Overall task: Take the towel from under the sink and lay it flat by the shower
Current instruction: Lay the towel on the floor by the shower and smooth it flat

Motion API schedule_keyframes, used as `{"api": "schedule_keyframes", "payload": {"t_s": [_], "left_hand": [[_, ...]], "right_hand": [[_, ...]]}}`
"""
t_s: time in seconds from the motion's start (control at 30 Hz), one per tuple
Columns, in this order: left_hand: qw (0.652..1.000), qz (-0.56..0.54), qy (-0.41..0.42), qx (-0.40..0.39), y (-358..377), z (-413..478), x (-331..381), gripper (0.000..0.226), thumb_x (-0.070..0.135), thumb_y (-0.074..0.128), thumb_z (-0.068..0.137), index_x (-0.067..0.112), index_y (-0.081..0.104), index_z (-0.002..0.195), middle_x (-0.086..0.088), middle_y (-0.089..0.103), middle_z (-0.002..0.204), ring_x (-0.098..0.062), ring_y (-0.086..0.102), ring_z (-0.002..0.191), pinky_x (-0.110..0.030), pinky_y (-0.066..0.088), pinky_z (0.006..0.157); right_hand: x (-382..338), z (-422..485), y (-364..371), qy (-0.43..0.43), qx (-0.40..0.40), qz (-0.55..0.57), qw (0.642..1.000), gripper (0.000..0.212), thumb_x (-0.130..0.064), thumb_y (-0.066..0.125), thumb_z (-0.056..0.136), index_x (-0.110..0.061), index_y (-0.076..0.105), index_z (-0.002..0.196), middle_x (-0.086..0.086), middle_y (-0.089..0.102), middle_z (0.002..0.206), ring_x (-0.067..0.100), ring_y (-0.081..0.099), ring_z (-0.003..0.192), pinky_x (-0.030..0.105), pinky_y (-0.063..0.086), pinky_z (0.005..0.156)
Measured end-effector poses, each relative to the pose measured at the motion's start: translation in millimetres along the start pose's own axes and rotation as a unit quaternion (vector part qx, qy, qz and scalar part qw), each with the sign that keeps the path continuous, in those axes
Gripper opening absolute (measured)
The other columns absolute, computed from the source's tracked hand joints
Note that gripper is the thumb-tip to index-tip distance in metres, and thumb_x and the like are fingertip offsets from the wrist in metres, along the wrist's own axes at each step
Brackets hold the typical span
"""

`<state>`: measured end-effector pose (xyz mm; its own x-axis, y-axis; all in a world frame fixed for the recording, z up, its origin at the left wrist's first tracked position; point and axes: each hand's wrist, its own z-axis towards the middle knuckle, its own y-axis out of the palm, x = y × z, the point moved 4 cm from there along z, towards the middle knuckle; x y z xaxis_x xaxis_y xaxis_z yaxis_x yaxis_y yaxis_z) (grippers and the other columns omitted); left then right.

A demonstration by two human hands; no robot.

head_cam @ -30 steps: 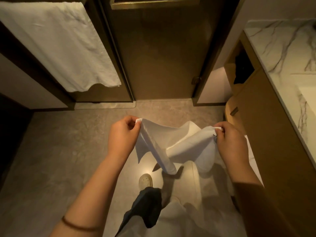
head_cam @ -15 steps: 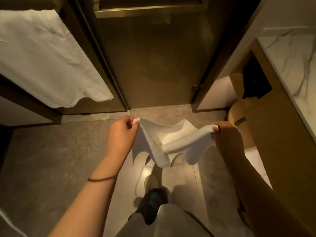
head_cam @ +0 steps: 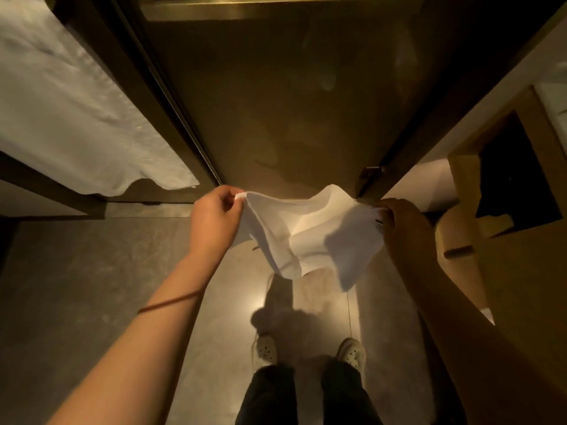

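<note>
A white towel [head_cam: 310, 237] hangs in the air in front of me, sagging in the middle and partly folded over itself. My left hand [head_cam: 214, 219] pinches its left corner. My right hand [head_cam: 405, 228] grips the right corner. The towel is well above the grey floor [head_cam: 86, 286], just in front of the brown glass shower door [head_cam: 276, 102]. My two feet in light shoes [head_cam: 306, 351] stand side by side below it.
Another white towel [head_cam: 70, 118] hangs on the panel at the left. The wooden sink cabinet [head_cam: 515, 271] with an open dark compartment [head_cam: 515, 185] lines the right side. A door hinge [head_cam: 369, 171] sits at the shower door's lower right.
I have stepped closer to the shower door with the towel held between both hands. The hands have moved further apart and the towel is spread wider. Both feet now stand together.
</note>
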<state>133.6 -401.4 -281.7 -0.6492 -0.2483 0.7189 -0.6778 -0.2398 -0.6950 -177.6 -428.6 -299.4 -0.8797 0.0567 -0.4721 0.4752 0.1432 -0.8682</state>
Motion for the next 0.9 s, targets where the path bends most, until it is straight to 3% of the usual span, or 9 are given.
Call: {"api": "schedule_keyframes", "payload": {"t_s": [0.07,0.17,0.3,0.43,0.67,0.8,0.9], "left_hand": [[1.0,0.001,0.001,0.019,15,17,-4,0.011,0.023,0.058,0.091,0.022,0.068,0.096,0.003,0.068,0.084,-0.009,0.062,0.075,-0.024,0.05,0.065],[0.999,-0.009,0.006,0.045,49,45,-20,0.009,0.027,0.057,0.092,0.03,0.064,0.096,0.008,0.065,0.085,-0.009,0.063,0.08,-0.031,0.056,0.072],[0.997,-0.026,0.015,0.069,117,73,-78,0.01,0.028,0.058,0.091,0.031,0.065,0.097,0.009,0.067,0.085,-0.004,0.063,0.08,-0.033,0.057,0.072],[0.997,-0.031,0.031,0.067,199,85,-161,0.01,0.028,0.059,0.09,0.033,0.066,0.092,0.018,0.065,0.082,0.001,0.062,0.078,-0.026,0.054,0.067],[0.998,-0.028,0.044,0.042,320,79,-310,0.009,0.031,0.057,0.09,0.036,0.064,0.091,0.021,0.064,0.081,0.001,0.062,0.077,-0.021,0.05,0.065],[0.998,-0.012,0.056,0.015,370,75,-377,0.01,0.033,0.056,0.09,0.036,0.066,0.093,0.024,0.064,0.083,0.002,0.061,0.077,-0.015,0.045,0.062],[0.997,0.02,0.07,-0.024,405,72,-418,0.01,0.03,0.057,0.09,0.035,0.066,0.094,0.024,0.063,0.084,0.004,0.06,0.078,-0.012,0.042,0.062]], "right_hand": [[8,19,3,-0.024,0.033,0.085,0.996,0.027,-0.011,0.045,0.094,-0.012,0.063,0.114,0.01,0.062,0.112,0.026,0.056,0.102,0.028,0.04,0.084],[24,56,24,-0.059,0.036,0.091,0.993,0.027,-0.009,0.043,0.094,-0.009,0.064,0.111,0.012,0.063,0.108,0.028,0.057,0.099,0.035,0.044,0.085],[69,96,92,-0.079,0.018,0.051,0.995,0.027,-0.01,0.046,0.095,-0.01,0.063,0.115,0.012,0.062,0.113,0.027,0.056,0.103,0.033,0.041,0.088],[130,125,194,-0.026,-0.01,-0.024,0.999,0.03,-0.022,0.053,0.093,-0.015,0.058,0.122,0.011,0.06,0.124,0.026,0.057,0.11,0.037,0.041,0.099],[210,138,355,-0.111,0.031,-0.041,0.993,0.02,-0.012,0.056,0.092,-0.016,0.065,0.11,0.008,0.066,0.106,0.021,0.059,0.091,0.024,0.037,0.081],[242,146,435,-0.15,-0.017,-0.063,0.987,0.018,-0.012,0.058,0.09,-0.015,0.067,0.105,0.007,0.066,0.1,0.013,0.054,0.08,0.022,0.041,0.075],[263,147,482,-0.197,-0.042,-0.108,0.974,0.018,-0.009,0.062,0.087,-0.016,0.069,0.102,0.006,0.066,0.095,0.017,0.057,0.078,0.025,0.045,0.071]]}}
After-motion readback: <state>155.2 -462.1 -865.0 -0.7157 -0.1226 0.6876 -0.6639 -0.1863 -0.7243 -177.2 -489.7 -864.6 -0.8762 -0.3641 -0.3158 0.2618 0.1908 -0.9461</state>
